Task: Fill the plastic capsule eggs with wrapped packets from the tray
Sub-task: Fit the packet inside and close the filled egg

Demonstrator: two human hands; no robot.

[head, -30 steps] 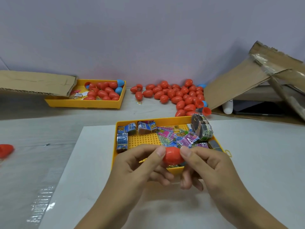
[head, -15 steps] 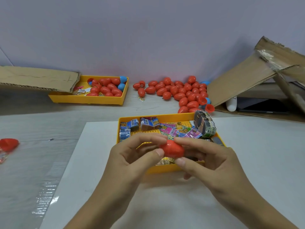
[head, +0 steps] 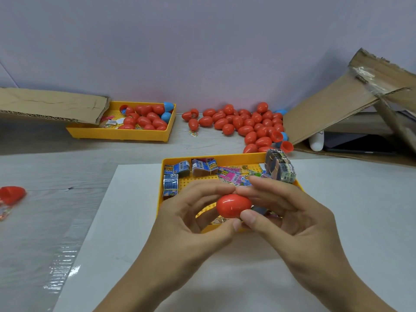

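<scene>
Now both hands pinch one red capsule egg (head: 233, 206) above the near edge of the yellow packet tray (head: 225, 157): left hand (head: 191, 224) fingers and thumb curled round its left end, right hand (head: 281, 212) thumb and forefinger on the right end, probably to press the halves together (seam not visible). Wrapped packets (head: 180, 168) lie at the tray's 12 and 10 o'clock. Versus half a second back, the egg sits similarly, right thumb shifted under it. Loose eggs (head: 247, 124) heap at 12 o'clock on the bench.

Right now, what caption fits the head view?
Both hands hold a red egg over the packet tray.
</scene>
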